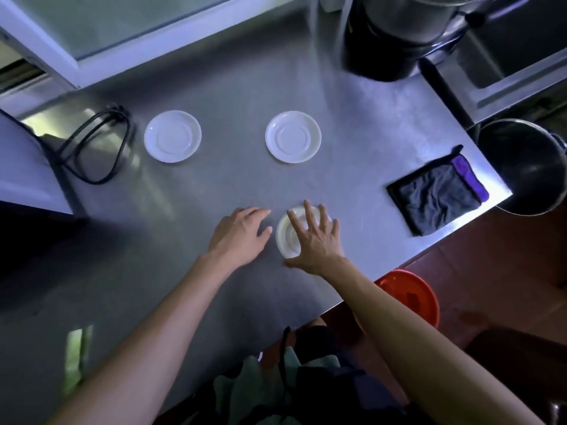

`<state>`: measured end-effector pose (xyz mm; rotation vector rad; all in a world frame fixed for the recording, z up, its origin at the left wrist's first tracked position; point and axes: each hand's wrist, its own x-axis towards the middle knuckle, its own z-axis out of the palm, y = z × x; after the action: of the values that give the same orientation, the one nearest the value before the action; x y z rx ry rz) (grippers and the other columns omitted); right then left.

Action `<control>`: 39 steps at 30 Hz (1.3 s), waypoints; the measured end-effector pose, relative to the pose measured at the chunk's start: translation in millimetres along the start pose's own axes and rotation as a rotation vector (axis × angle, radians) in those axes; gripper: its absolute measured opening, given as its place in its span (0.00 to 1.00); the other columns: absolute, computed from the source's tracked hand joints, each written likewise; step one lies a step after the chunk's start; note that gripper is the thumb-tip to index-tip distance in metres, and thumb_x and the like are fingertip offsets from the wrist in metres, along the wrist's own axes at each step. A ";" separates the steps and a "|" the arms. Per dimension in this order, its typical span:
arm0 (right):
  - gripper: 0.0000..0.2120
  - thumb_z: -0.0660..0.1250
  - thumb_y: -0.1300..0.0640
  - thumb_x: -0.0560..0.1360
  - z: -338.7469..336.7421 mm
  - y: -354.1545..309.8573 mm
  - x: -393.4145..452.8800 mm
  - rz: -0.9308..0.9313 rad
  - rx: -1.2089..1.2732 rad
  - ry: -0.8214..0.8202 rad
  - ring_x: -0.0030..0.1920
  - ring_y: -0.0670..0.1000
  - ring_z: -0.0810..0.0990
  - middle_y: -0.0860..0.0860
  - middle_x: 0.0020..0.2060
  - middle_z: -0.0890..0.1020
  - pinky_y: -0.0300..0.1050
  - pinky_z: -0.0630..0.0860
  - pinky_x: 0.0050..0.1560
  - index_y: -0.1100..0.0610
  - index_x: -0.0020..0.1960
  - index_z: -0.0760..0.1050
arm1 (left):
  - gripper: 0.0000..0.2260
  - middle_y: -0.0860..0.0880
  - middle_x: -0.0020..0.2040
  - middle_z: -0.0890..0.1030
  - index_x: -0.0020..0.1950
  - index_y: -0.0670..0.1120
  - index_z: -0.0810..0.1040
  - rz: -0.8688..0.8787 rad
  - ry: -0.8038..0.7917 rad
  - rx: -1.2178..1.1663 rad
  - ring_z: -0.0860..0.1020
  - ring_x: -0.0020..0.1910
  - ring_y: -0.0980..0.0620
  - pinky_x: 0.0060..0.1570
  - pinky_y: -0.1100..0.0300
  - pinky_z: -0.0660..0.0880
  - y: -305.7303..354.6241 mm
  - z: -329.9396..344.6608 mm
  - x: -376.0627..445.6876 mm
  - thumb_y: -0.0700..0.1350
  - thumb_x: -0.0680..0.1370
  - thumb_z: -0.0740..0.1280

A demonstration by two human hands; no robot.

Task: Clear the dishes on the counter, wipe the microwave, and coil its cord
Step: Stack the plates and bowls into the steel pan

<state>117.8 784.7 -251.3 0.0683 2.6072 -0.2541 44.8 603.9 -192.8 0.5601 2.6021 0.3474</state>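
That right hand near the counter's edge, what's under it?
A white saucer lies under the spread right hand. Its left rim shows; the rest is covered, so any contents are hidden.

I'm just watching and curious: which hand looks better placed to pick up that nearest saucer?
The right hand. Its fingers are already spread over the nearest saucer, with the thumb at its near rim. The left hand rests beside it on the counter, touching nothing.

A steel table (214, 87) carries three white saucers: one at the left (172, 136), one in the middle (293, 137), one at the near edge (291, 237). A dark cloth (435, 200) lies at its right corner, a looped black cord (95, 145) at its left.
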 end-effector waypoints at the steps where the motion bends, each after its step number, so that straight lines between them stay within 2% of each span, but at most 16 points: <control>1: 0.59 0.70 0.26 0.61 -1.5 0.1 1.8 -0.003 0.000 0.003 0.78 0.67 0.39 0.54 0.80 0.41 0.70 0.53 0.72 0.43 0.79 0.39 | 0.20 0.52 0.69 0.75 0.71 0.51 0.73 -0.006 0.003 -0.003 0.72 0.68 0.48 0.64 0.50 0.72 1.3 -1.5 3.2 0.53 0.80 0.63; 6: 0.56 0.71 0.28 0.61 -12.2 6.5 13.7 -0.007 0.014 0.042 0.77 0.66 0.46 0.54 0.79 0.46 0.66 0.59 0.69 0.43 0.79 0.45 | 0.20 0.52 0.70 0.75 0.72 0.50 0.72 -0.024 0.001 -0.016 0.72 0.68 0.48 0.64 0.50 0.72 5.4 -6.6 17.3 0.53 0.81 0.63; 11: 0.55 0.69 0.28 0.62 -36.0 32.3 33.3 0.074 0.088 0.094 0.77 0.64 0.47 0.53 0.79 0.46 0.63 0.60 0.70 0.42 0.79 0.45 | 0.20 0.52 0.70 0.74 0.73 0.50 0.71 -0.053 0.005 -0.018 0.71 0.68 0.48 0.63 0.50 0.72 9.4 -11.2 33.6 0.53 0.81 0.62; 16: 0.53 0.70 0.28 0.61 -64.4 66.9 57.8 0.144 0.116 0.151 0.77 0.64 0.49 0.53 0.79 0.48 0.64 0.62 0.68 0.42 0.78 0.48 | 0.21 0.52 0.71 0.73 0.74 0.50 0.69 -0.039 0.011 -0.014 0.69 0.70 0.48 0.64 0.49 0.70 20.3 -14.5 60.3 0.52 0.81 0.62; 21: 0.52 0.69 0.28 0.61 -79.9 93.4 80.2 0.171 0.133 0.189 0.76 0.64 0.51 0.53 0.79 0.49 0.65 0.63 0.67 0.42 0.77 0.50 | 0.24 0.52 0.74 0.68 0.77 0.50 0.64 -0.015 0.034 0.054 0.64 0.72 0.48 0.62 0.46 0.71 37.7 -15.2 97.8 0.52 0.81 0.62; 30: 0.52 0.70 0.28 0.61 -97.2 122.1 115.7 0.168 0.160 0.203 0.76 0.63 0.50 0.53 0.79 0.49 0.64 0.63 0.67 0.42 0.77 0.49 | 0.28 0.47 0.78 0.58 0.76 0.50 0.61 -0.002 0.056 0.181 0.56 0.76 0.42 0.57 0.44 0.74 59.3 -19.2 167.2 0.53 0.78 0.64; 35: 0.52 0.70 0.28 0.62 -106.1 136.3 131.8 0.170 0.157 0.221 0.76 0.63 0.50 0.53 0.79 0.49 0.64 0.63 0.67 0.43 0.78 0.49 | 0.35 0.46 0.80 0.49 0.78 0.53 0.56 -0.041 0.017 0.198 0.48 0.79 0.41 0.63 0.40 0.68 62.4 -15.7 197.5 0.58 0.75 0.67; 39: 0.52 0.69 0.28 0.62 -109.3 140.7 141.5 0.167 0.167 0.239 0.76 0.64 0.51 0.53 0.79 0.49 0.63 0.63 0.67 0.43 0.78 0.49 | 0.43 0.47 0.80 0.44 0.78 0.55 0.50 -0.062 -0.011 0.192 0.43 0.79 0.39 0.66 0.33 0.61 60.5 -11.0 218.6 0.65 0.71 0.68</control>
<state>-44.8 943.9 -252.8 0.3954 2.7903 -0.4259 -118.7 752.3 -245.6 0.5421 2.6518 0.0747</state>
